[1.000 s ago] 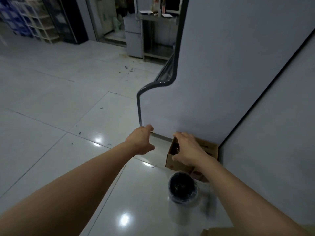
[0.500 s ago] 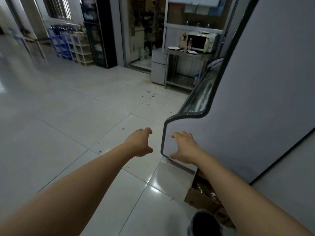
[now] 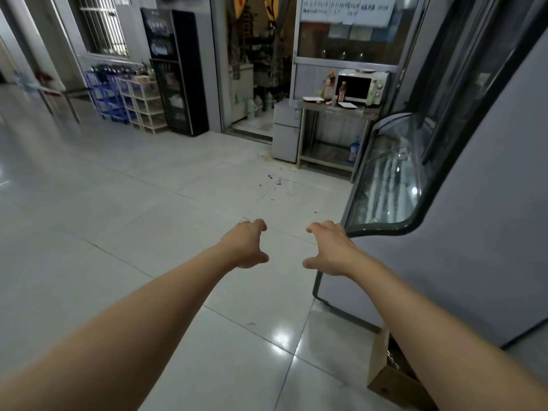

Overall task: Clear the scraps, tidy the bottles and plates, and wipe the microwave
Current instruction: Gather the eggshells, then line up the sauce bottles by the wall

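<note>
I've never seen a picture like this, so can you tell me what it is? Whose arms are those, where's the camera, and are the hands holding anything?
The arms belong to a person who wears a camera on the head, so you see what they see, looking forward and down. The left hand and the right hand reach out over the floor, fingers loosely curled, holding nothing. Far ahead stands a metal table with a microwave, some bottles and flat white plates on it. On the right is a glass display case, and at the bottom a cardboard box.
</note>
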